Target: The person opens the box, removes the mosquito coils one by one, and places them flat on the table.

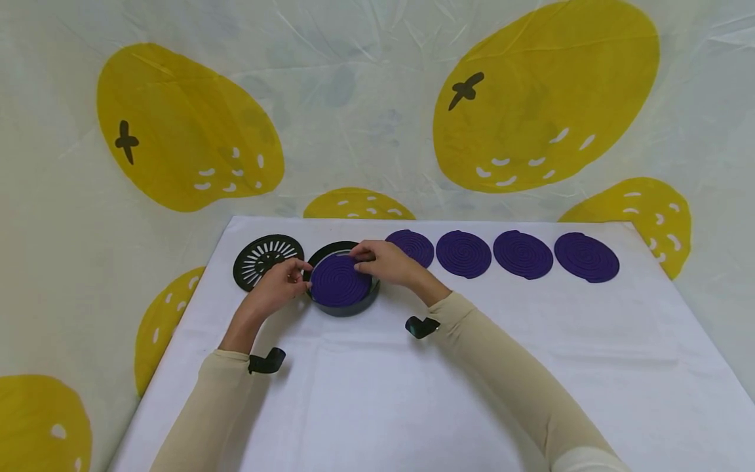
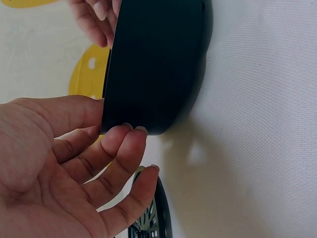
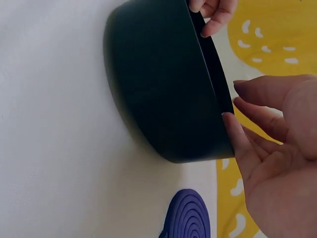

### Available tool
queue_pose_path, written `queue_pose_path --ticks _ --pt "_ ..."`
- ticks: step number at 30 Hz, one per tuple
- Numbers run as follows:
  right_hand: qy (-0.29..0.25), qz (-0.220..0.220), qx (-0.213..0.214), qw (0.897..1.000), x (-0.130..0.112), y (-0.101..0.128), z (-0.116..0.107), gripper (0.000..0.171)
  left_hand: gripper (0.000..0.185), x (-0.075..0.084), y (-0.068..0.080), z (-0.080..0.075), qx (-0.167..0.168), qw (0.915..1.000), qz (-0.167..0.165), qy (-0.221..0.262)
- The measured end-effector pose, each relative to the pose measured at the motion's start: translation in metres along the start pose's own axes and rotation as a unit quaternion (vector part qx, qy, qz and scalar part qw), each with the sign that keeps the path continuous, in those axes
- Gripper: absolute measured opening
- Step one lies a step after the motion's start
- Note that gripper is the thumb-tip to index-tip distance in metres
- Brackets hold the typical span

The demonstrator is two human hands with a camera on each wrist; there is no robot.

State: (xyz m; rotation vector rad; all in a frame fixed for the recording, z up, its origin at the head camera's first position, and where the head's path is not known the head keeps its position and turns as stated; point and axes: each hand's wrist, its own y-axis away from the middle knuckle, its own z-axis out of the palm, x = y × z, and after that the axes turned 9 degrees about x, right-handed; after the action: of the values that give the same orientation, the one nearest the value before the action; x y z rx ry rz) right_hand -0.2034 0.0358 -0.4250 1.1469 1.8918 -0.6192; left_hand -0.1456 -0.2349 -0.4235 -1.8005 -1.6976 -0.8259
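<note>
Nearest to us, 2 beige sleeves reach forward over the white cloth (image 1: 377,393), each with 1 black strap clip at the wrist. Past them, our left hand (image 1: 277,285) and right hand (image 1: 386,262) meet at 1 round black holder (image 1: 348,305), which sits on the cloth left of centre. We hold 1 purple spiral coil (image 1: 340,280) over the holder's mouth, left fingertips pinching its left edge and right fingertips pinching its far right edge, so both hands are closed lightly on the coil with the holder between them. In the wrist views the fingers (image 2: 124,148) lie against the holder's dark rim (image 3: 218,99). Just left of the holder lies 1 black slotted lid (image 1: 267,260), flat on the cloth. Farther back, 4 more purple coils (image 1: 522,254) lie in a row toward the right. Behind the table hangs a pale sheet (image 1: 366,98) printed with yellow fruit shapes.
</note>
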Motion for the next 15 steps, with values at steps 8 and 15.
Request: queue_pose_path --ticks 8,15 --pt "0.041 -0.03 -0.017 0.999 -0.0008 0.0024 -0.0001 0.034 0.035 0.0004 0.0003 -0.0003 0.002 1.0 0.0 0.005" --pt "0.038 -0.05 -0.027 0.998 0.0023 0.005 -0.0003 0.031 0.035 0.0012 0.0004 -0.001 0.0 1.0 -0.006 0.002"
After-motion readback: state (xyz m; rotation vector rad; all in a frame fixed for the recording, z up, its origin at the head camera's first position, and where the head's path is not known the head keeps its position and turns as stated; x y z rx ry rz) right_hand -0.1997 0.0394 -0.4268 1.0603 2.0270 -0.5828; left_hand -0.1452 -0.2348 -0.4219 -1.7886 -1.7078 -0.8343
